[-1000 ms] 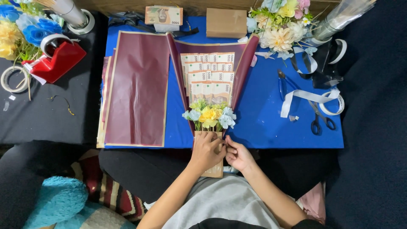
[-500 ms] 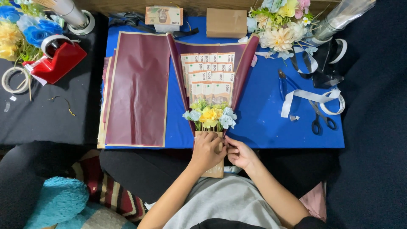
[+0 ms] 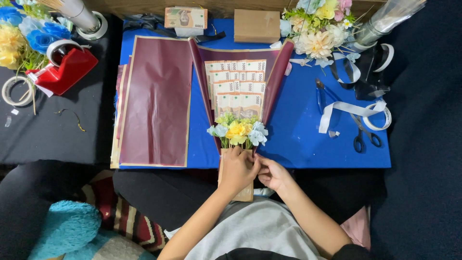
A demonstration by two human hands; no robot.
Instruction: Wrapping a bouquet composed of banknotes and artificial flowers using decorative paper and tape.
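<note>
Head view looks straight down on a blue bench [image 3: 308,139] where a bouquet [image 3: 239,103] lies with its stem end toward the person. Its body is a fan of banknotes [image 3: 239,86] laid in rows inside a dark maroon wrap [image 3: 275,77], with a small cluster of yellow and pale blue flowers [image 3: 239,131] at the narrow end. Below the flowers a tan paper handle [image 3: 244,192] hangs over the bench edge above the lap. The left hand [image 3: 237,169] is wrapped over this handle, its grip closed around it just under the flowers. The right hand [image 3: 272,173] sits just beside it, touching the handle's right side with fingers curled (whether it pinches anything cannot be told from here). To the left of the bouquet lies a flat stack of maroon paper sheets [image 3: 156,101]. On the right of the bench are scissors [image 3: 362,132], white ribbon [image 3: 344,108] and a tape roll [image 3: 378,117]. A red tape dispenser [image 3: 65,70] stands on the black surface at the far left.
</note>
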